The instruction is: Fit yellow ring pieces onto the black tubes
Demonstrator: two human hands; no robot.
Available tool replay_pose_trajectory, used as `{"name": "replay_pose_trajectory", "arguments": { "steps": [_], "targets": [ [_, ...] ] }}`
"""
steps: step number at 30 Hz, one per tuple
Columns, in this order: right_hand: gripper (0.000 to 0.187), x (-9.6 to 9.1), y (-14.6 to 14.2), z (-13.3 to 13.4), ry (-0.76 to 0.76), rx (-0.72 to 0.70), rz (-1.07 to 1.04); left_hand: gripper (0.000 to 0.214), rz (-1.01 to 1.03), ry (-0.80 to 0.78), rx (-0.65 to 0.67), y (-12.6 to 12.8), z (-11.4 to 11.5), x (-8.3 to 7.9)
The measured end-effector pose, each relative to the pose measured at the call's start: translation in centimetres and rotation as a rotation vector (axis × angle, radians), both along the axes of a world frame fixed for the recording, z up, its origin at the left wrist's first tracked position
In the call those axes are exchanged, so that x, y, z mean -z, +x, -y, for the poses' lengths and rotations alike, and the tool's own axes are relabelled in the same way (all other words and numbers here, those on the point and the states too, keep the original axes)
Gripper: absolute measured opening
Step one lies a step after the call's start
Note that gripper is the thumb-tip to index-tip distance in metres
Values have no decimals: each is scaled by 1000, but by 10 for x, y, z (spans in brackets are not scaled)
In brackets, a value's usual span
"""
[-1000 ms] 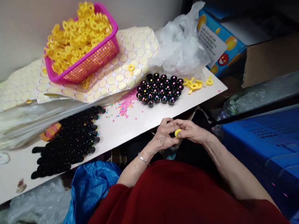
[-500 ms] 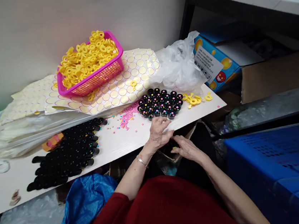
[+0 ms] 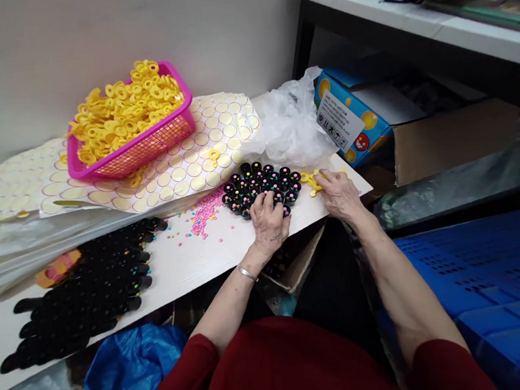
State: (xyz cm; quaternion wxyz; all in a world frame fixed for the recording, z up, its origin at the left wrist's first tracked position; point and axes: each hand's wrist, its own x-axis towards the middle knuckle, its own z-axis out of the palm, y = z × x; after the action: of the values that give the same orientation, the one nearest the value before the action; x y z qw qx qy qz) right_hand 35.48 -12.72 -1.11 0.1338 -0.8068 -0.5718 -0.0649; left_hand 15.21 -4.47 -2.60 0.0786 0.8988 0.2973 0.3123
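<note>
A cluster of small black cups, holding pink and coloured beads, stands at the table's front edge. My left hand is at the near side of this cluster, fingers curled over the front cups and thumb against one of them. Further right, several yellow plastic ring pieces lie loose on the table. My right hand reaches down onto them, its fingertips closed at a ring piece and partly hiding it. Below the edge, between my legs, an open cardboard box holds dark pieces.
A pink basket heaped with yellow ring pieces stands on printed sticker sheets. Loose pink beads and many more black cups lie to the left. A plastic bag, a blue carton and a blue crate are rightward.
Both hands have risen from the cardboard box. My left hand has moved onto the front black cups, my right hand up and right to the loose yellow pieces. The view has shifted right.
</note>
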Motion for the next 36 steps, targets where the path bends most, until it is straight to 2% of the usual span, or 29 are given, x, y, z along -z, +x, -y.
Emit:
{"name": "replay_pose_trajectory", "arguments": {
  "steps": [2, 5, 7, 11, 15, 19, 23, 26, 30, 34, 36],
  "targets": [
    [40, -4, 4, -6, -119, -108, 29, 18, 26, 5, 47, -5, 0, 0],
    [31, -4, 3, -7, -135, -147, 64, 16, 73, 2, 99, -16, 0, 3],
    [28, -2, 0, -3, -68, -127, 71, 16, 107, 6, 114, -22, 2, 5],
    [33, 2, -19, 9, 175, -57, 26, 15, 169, 32, 115, -30, 6, 9],
    [36, 9, -60, 14, 353, -147, -110, 17, 167, -9, 100, -31, 8, 11],
    [33, 21, -97, 9, 411, -189, -247, 21, 171, -28, 90, -29, 8, 15],
    [29, 32, -105, 3, 482, -95, -343, 25, 200, -76, 75, -27, 8, 20],
    [23, 33, -96, 2, 533, -17, -376, 27, 214, -110, 87, -27, 7, 22],
    [20, 30, -85, 6, 504, 35, -401, 27, 288, -75, 102, -28, 6, 25],
    [41, 31, -78, 11, 548, 172, -673, 24, 337, -41, 99, -28, 6, 26],
    [40, 31, -75, 13, 586, 217, -821, 23, 330, -45, 98, -29, 6, 26]
  ]
}}
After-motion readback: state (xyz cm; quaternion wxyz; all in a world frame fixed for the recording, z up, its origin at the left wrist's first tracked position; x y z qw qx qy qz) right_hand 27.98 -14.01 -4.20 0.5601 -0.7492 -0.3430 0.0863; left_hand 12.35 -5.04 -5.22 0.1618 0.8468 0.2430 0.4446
